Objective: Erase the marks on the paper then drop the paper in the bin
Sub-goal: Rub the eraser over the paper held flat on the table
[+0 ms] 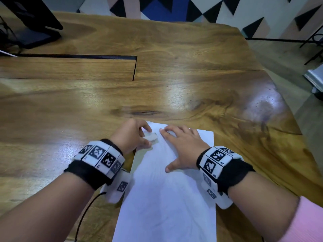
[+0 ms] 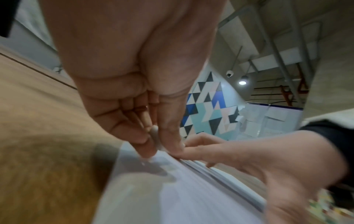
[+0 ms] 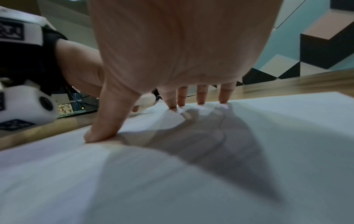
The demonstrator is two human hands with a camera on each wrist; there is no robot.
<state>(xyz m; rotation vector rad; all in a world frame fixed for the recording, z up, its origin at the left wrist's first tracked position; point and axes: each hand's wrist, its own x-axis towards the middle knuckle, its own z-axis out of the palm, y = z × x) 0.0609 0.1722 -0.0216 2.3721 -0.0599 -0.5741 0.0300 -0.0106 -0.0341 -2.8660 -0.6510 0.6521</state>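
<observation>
Right hand (image 1: 181,145) lies spread flat on the paper (image 1: 167,198), pinning it to the counter (image 1: 157,84), while the left hand (image 1: 132,135) pinches a white eraser (image 1: 150,137) at the sheet's far left corner, so rubbing out looks underway. Next comes steady short strokes without creasing; no bin shows, and only a dark stand (image 1: 33,25) sits far off

The paper (image 1: 167,198) is plain white, and the eraser (image 1: 151,136) on it is white too. The wooden table (image 1: 157,81) shows golden-brown grain with darker streaks. Both wristbands (image 1: 97,161) are black with white blocks of black square codes. At top of frame, the wall (image 1: 218,9) carries black, blue, pink and white triangles. A pink sleeve (image 1: 309,222) shows lower right.
</observation>
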